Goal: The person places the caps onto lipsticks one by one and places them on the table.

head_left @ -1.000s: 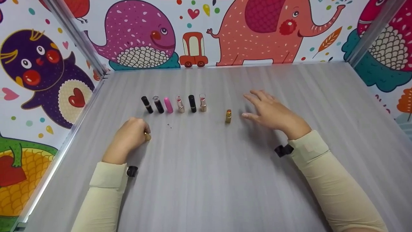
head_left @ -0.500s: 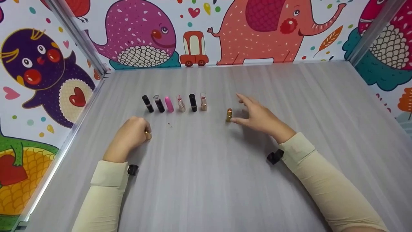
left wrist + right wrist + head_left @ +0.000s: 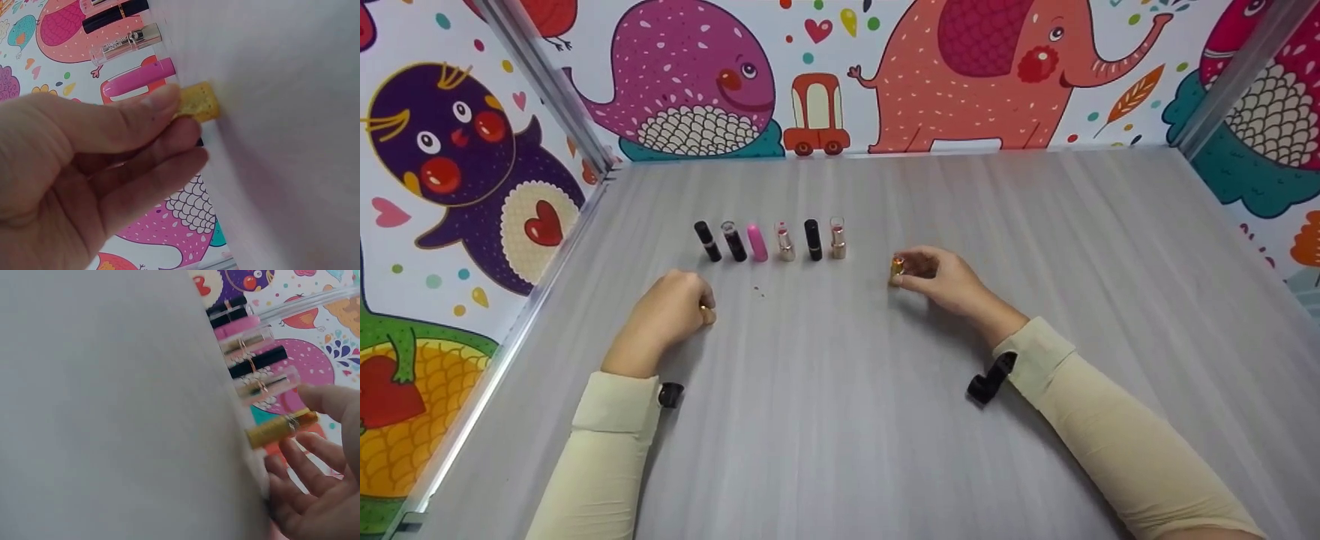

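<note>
On the left side of the table, my left hand pinches a small gold lipstick cap between thumb and fingers, low against the tabletop. Most of the cap is hidden by the hand in the head view. Farther right, a gold lipstick with an orange-red top stands upright. My right hand has its thumb on one side of this lipstick and its curled fingers on the other, gripping it near the upper part. In the right wrist view the lipstick lies between thumb and fingertips.
Several lipsticks stand in a row behind the hands: black tubes, a pink one and clear-capped ones. Small dark specks lie on the grey table. Cartoon-printed panels wall the back and sides.
My right hand has moved left and its spread fingers have closed round the standing gold lipstick. The left hand stays in place, still pinching the cap.
</note>
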`<action>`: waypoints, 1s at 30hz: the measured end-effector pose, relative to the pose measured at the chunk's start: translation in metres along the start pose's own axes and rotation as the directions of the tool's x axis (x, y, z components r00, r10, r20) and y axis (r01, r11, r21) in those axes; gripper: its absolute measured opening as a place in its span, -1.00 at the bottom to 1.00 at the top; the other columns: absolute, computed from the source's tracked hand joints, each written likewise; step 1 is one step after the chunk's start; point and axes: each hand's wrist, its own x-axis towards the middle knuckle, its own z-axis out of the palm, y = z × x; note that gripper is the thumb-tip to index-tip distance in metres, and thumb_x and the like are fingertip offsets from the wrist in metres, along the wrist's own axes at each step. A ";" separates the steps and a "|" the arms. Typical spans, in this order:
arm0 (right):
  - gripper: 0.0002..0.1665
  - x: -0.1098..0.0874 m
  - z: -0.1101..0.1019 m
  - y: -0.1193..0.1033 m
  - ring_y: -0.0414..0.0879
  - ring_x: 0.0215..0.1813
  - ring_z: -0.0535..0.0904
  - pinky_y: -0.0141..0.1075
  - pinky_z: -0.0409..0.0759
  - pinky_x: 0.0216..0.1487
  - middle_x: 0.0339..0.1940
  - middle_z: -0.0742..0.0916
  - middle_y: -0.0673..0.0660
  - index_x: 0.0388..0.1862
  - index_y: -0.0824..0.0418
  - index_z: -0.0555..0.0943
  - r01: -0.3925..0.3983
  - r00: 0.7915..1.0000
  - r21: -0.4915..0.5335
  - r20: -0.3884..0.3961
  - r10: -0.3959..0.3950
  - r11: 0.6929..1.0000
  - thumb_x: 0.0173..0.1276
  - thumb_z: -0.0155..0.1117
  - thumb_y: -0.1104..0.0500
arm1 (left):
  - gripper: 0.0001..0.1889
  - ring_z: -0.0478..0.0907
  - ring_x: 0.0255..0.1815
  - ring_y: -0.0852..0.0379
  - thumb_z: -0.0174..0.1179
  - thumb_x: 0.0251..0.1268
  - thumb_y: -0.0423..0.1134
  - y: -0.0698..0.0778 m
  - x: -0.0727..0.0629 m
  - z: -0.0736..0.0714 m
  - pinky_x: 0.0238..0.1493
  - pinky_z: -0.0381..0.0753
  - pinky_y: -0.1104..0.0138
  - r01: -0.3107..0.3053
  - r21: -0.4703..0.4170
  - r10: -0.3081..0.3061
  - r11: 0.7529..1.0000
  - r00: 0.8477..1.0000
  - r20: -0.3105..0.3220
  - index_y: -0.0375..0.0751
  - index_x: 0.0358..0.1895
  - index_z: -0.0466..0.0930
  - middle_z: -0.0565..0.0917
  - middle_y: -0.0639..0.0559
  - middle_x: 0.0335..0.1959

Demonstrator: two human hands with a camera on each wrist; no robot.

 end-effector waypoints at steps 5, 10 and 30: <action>-0.47 0.001 0.007 0.005 -0.01 0.05 0.67 -0.31 0.57 0.04 0.04 0.80 0.18 0.31 0.26 0.68 0.000 0.999 0.009 -0.041 0.001 1.000 0.42 0.54 0.11 | -0.86 0.70 -0.33 -0.12 0.30 0.02 -0.60 0.001 0.000 0.000 -0.13 0.71 -0.10 0.013 -0.005 -0.013 1.000 1.000 0.010 -0.36 -0.42 0.81 0.81 -0.18 -0.37; -0.54 0.002 0.008 0.007 0.03 0.05 0.68 -0.29 0.57 0.05 0.04 0.81 0.21 0.25 0.30 0.70 0.017 0.999 -0.031 -0.046 -0.019 0.999 0.44 0.50 0.16 | -0.86 0.69 -0.35 -0.12 0.31 0.04 -0.59 0.001 0.000 0.000 -0.15 0.71 -0.10 0.012 -0.003 -0.012 1.000 1.000 0.004 -0.36 -0.41 0.81 0.81 -0.19 -0.37; -0.55 0.006 0.015 0.006 0.12 0.09 0.68 -0.11 0.62 0.16 0.04 0.75 0.24 0.17 0.36 0.73 0.099 0.995 -0.153 -0.013 -0.102 0.983 0.37 0.58 0.19 | -0.84 0.65 -0.38 -0.06 0.27 -0.02 -0.59 -0.001 0.000 0.001 -0.18 0.70 -0.05 -0.003 -0.004 0.003 1.000 1.000 -0.009 -0.34 -0.44 0.80 0.80 -0.14 -0.40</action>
